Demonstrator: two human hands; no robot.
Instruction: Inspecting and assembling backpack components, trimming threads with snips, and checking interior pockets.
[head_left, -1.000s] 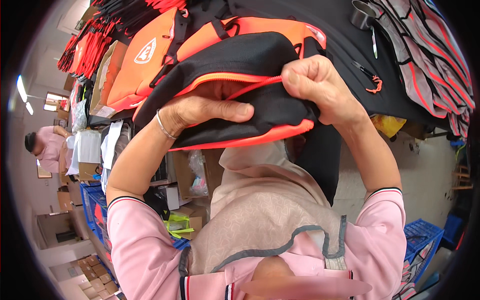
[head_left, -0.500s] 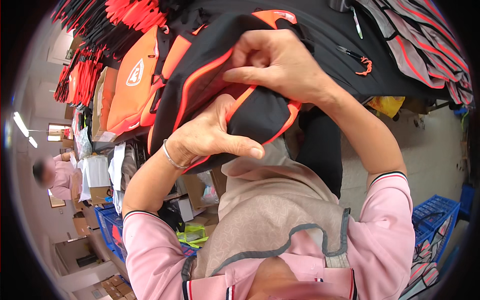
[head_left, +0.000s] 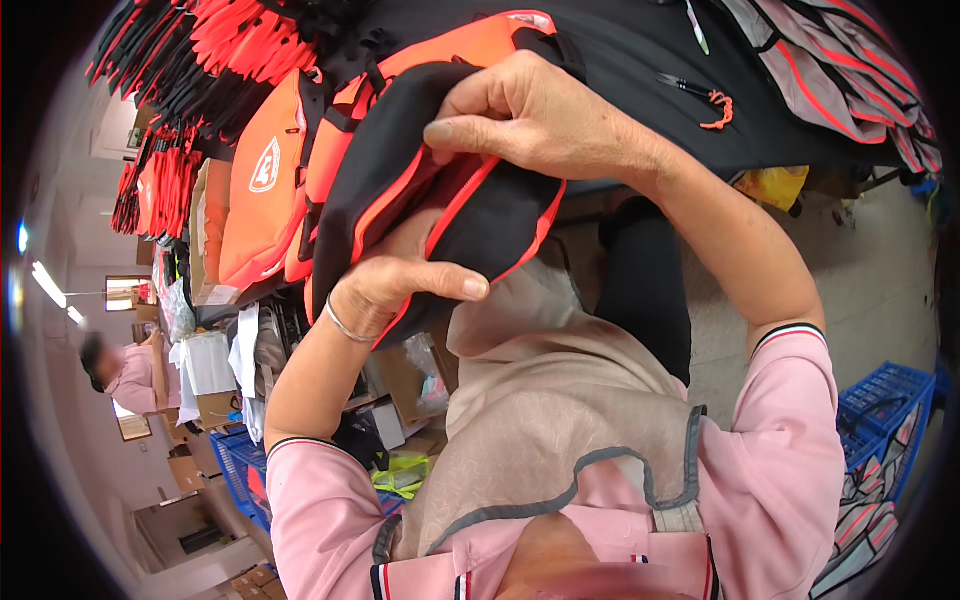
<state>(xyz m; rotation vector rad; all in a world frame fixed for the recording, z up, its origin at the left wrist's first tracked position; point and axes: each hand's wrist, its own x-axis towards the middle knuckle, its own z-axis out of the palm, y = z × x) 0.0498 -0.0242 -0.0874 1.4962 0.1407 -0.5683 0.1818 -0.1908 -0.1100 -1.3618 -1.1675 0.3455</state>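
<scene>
A black bag with bright orange trim point(head_left: 500, 225) is held up at the near edge of the black-covered table point(head_left: 625, 130), its zippered mouth spread. My left hand point(head_left: 400, 275) reaches into the mouth with its fingers, which are hidden inside. Its thumb lies outside, along the front panel. With bent fingers and thumb, my right hand point(head_left: 530, 120) pinches the upper edge of the opening. Thread snips with an orange cord point(head_left: 685, 84) lie on the table to the right of it.
Orange bags, one with a white emblem point(head_left: 258, 200), stand to the left, next to a cardboard box point(head_left: 207, 215). Red and black pieces point(head_left: 250, 40) pile behind. Grey bags with orange trim point(head_left: 815, 85) lie at right. A blue crate point(head_left: 885, 400) stands lower right; a person point(head_left: 135, 385) is far left.
Both hands have shifted slightly left with the bag. My right hand has moved along the edge of the opening, and more of the orange panel behind the bag shows.
</scene>
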